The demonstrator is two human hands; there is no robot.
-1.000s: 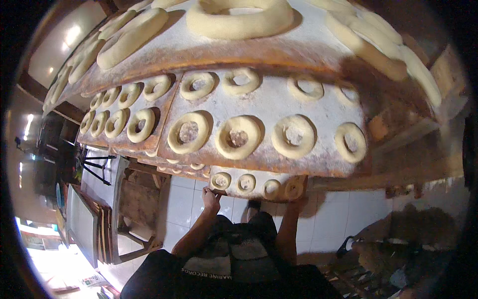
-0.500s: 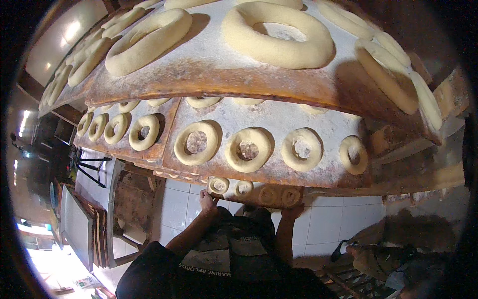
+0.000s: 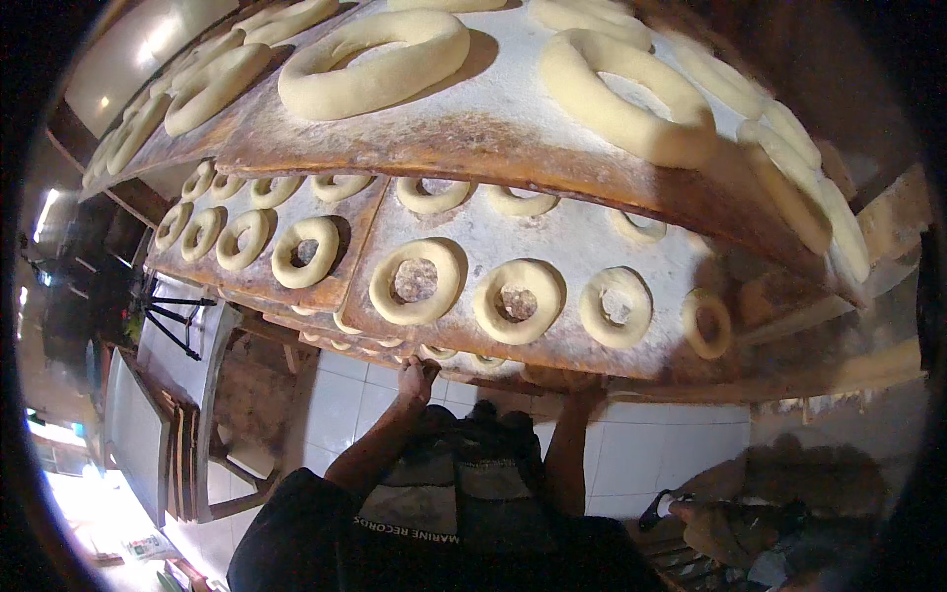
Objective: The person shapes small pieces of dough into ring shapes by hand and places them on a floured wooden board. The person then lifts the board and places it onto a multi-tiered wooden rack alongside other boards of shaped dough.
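My left hand [image 3: 417, 375] grips the front edge of a low floured wooden board [image 3: 463, 368] with small dough rings, mostly hidden beneath the board above. My right hand [image 3: 582, 395], in shadow, grips the same board's right part, its fingers partly hidden. Just above both hands, a middle board [image 3: 493, 247] holds several pale dough rings [image 3: 515, 301], with another ring-laden board [image 3: 326, 237] beside it on the left. The top board [image 3: 444, 148], nearest the camera, carries larger-looking rings [image 3: 626, 99].
A wooden rail [image 3: 809, 380] runs right of the boards. At left stand a tripod [image 3: 173, 321], stacked boards [image 3: 178, 454] and a brown wooden piece of furniture [image 3: 247, 405]. Dark clutter [image 3: 720, 533] lies at lower right. Pale tiles [image 3: 651, 454] form the floor.
The low board in my hands has moved farther in beneath the middle board, hiding most of its rings. My hands have risen with it, and the view has shifted slightly.
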